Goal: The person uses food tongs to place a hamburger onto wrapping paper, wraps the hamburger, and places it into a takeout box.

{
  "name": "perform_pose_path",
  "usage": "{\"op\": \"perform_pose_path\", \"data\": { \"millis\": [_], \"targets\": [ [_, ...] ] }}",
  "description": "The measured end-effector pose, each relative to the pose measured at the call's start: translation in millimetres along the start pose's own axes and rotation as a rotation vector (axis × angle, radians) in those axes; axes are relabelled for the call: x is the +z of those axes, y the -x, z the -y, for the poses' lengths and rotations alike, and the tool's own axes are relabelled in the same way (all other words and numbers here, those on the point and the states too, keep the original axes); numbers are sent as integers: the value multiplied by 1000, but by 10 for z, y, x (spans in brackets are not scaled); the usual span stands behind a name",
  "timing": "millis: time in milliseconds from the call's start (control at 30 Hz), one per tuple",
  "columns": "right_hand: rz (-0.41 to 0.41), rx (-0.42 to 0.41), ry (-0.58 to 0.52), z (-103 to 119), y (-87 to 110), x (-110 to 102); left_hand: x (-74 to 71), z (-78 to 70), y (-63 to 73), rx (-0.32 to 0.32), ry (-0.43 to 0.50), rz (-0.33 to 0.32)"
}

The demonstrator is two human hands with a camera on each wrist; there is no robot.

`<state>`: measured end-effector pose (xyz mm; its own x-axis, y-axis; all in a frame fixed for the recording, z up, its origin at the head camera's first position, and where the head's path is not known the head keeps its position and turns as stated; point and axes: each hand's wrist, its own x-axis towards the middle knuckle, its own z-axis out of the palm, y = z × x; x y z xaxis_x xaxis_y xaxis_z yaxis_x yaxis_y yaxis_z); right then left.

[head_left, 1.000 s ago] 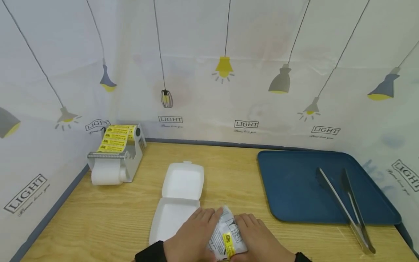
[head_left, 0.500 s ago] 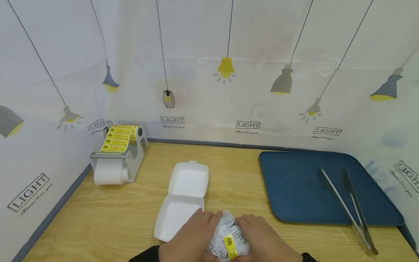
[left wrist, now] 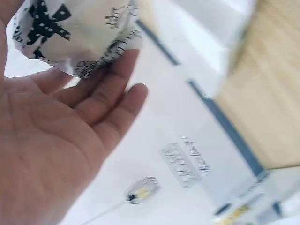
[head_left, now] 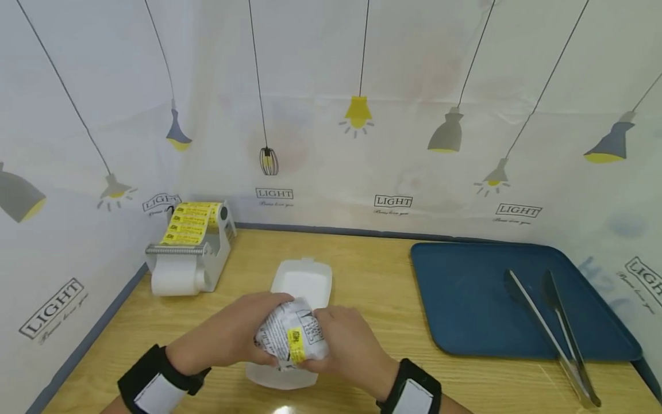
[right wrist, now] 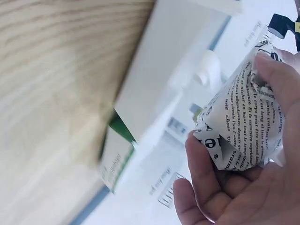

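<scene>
A round paper-wrapped bundle, shaped like a burger, is held up between both hands in the head view. Its white wrapper carries black print and a yellow sticker. My left hand grips its left side, and my right hand grips the right. Beneath them a white foam clamshell box lies with its lid back; the bundle and hands cover much of its base. The left wrist view shows fingers under the wrapper. In the right wrist view, thumb and fingers hold the folded paper.
At the back left stands a tape dispenser with a roll of yellow labels. On the right lies a blue tray; metal tongs rest across it and overhang its front edge. A green-and-white box shows in the right wrist view.
Both hands have lifted the wrapped bundle and carried it left and forward, from beside the foam box to above it. The box's base is now largely covered.
</scene>
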<state>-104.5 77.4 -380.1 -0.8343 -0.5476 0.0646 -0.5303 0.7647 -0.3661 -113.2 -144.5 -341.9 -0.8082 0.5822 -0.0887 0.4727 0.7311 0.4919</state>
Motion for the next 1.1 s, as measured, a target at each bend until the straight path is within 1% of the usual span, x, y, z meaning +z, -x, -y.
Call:
{"op": "perform_pose_path", "data": {
  "millis": [133, 200, 267, 367, 467, 600, 700, 767, 800, 900, 1000, 1100],
  "targets": [
    [14, -6, -34, 13, -98, 253, 193, 288, 48, -50, 76, 44],
    [27, -2, -39, 8, -105, 345, 298, 382, 59, -73, 106, 67],
    [38, 4, -22, 0, -98, 401, 378, 434, 60, -90, 116, 78],
    [43, 18, 22, -12, -78, 427, 443, 444, 52, -92, 82, 72],
    [62, 18, 76, -29, -61, 406, 475, 394, 51, -98, 31, 60],
    [93, -6, 187, -66, -30, 365, 512, 298, 47, -65, -26, 28],
    [104, -29, 224, -107, -8, 346, 532, 243, 33, -42, -35, 15],
    [115, -36, 189, -139, 1, 331, 544, 227, 24, -47, -19, 22],
    [122, -39, 152, -155, 6, 319, 549, 226, 18, -51, -3, 29],
    [147, -35, -1, -194, 20, 256, 555, 237, 9, -69, 34, 48],
    [183, -9, -172, -236, 44, 169, 558, 254, 1, -78, 56, 50],
    [206, 19, -266, -277, 70, 97, 562, 259, -3, -85, 57, 45]
  ]
}}
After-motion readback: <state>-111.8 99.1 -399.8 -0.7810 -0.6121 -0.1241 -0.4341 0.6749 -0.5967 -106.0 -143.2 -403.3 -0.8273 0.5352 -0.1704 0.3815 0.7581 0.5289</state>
